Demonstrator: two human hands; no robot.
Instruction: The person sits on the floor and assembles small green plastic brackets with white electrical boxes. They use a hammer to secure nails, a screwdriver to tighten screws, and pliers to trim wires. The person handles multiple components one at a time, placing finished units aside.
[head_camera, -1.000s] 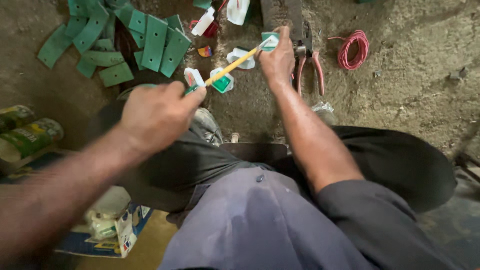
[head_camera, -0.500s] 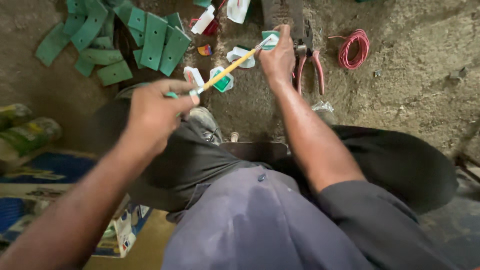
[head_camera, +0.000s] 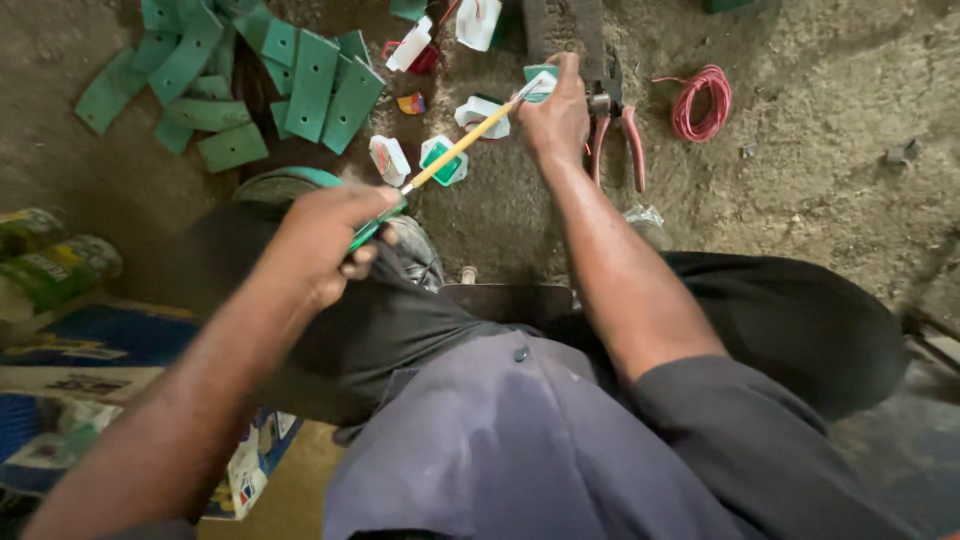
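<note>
My left hand (head_camera: 325, 240) grips the green handle of a screwdriver (head_camera: 455, 150) whose yellow shaft slants up to the right. Its tip meets a small green-and-white plastic part (head_camera: 541, 80) that my right hand (head_camera: 555, 115) pinches above the dirt floor. Both forearms reach out over my knees in dark trousers.
Several green flat plates (head_camera: 300, 80) lie in a heap at the upper left. Small white-and-green parts (head_camera: 442, 165) sit on the ground between my hands. Red-handled pliers (head_camera: 615, 135) and a red wire coil (head_camera: 703, 100) lie to the right. Bags and boxes (head_camera: 60, 290) lie at left.
My left hand has drawn back toward me with the screwdriver handle. The right hand and the part have stayed in place.
</note>
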